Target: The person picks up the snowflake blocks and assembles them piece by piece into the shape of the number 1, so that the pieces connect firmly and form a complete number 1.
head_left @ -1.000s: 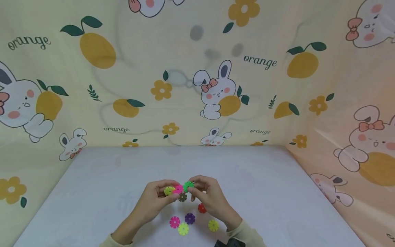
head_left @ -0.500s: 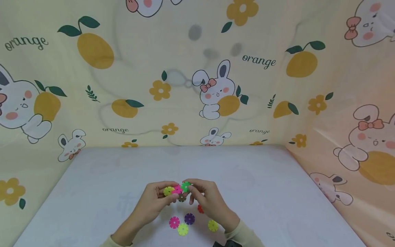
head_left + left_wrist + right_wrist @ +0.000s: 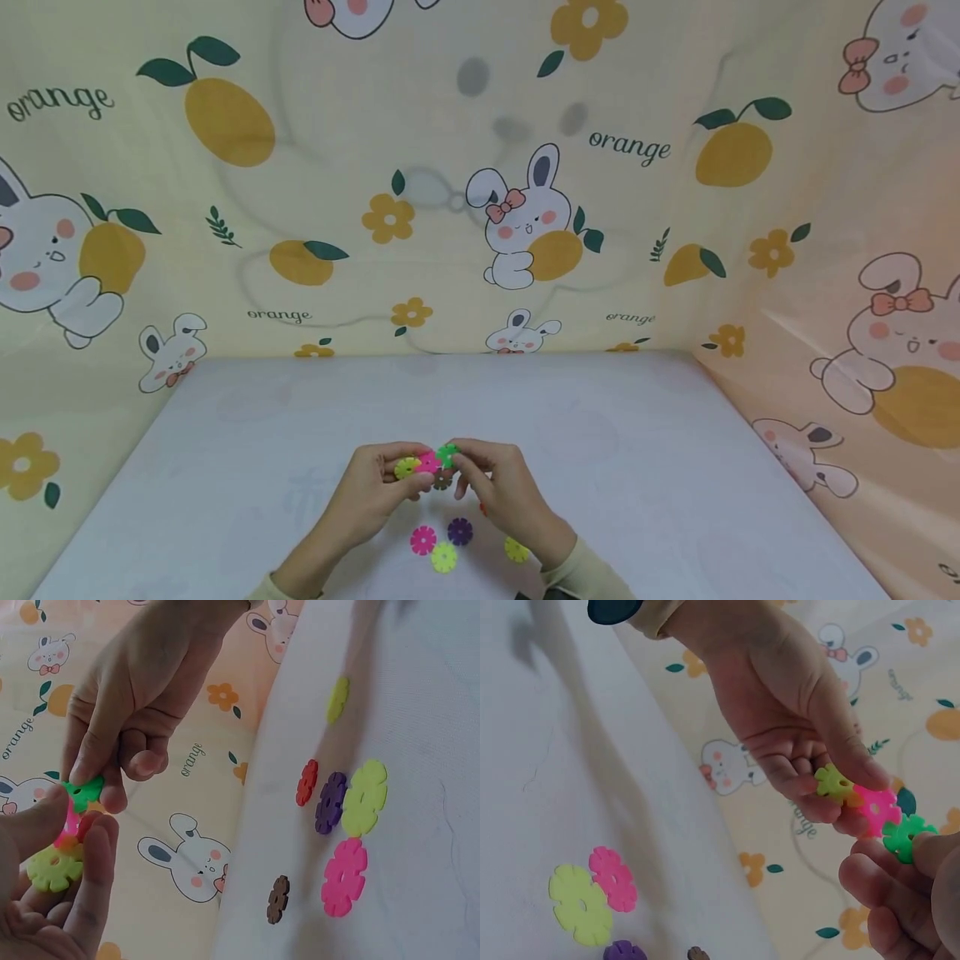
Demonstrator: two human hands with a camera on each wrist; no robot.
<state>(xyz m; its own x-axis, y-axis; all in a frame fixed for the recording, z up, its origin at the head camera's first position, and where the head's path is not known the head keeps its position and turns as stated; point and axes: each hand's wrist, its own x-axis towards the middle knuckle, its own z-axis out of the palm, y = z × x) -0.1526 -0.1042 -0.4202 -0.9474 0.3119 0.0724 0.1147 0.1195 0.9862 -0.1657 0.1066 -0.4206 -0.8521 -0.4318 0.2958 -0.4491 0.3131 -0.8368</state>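
My left hand (image 3: 369, 485) pinches a pink notched plastic snowflake disc (image 3: 877, 810) between thumb and fingers. Joined to that disc is a yellow one (image 3: 407, 468), and a bit of orange (image 3: 853, 799) shows between the two. From the other side, my right hand (image 3: 508, 487) pinches a green snowflake disc (image 3: 908, 837) with thumb and forefinger. The green disc's edge meets the pink disc's edge, partly covered by fingertips. Both hands are raised above the table, close together.
On the white table (image 3: 300, 417) lie loose snowflake discs: pink (image 3: 423, 540), purple (image 3: 460, 531), yellow-green (image 3: 444, 557), yellow (image 3: 517, 550), brown (image 3: 277, 899) and red (image 3: 307, 782). A bunny-and-orange patterned cloth (image 3: 360, 125) hangs behind and at the sides.
My right hand has shifted left, bringing the green disc against the pink one. It now covers most of the red disc in the head view. My left hand has barely moved.
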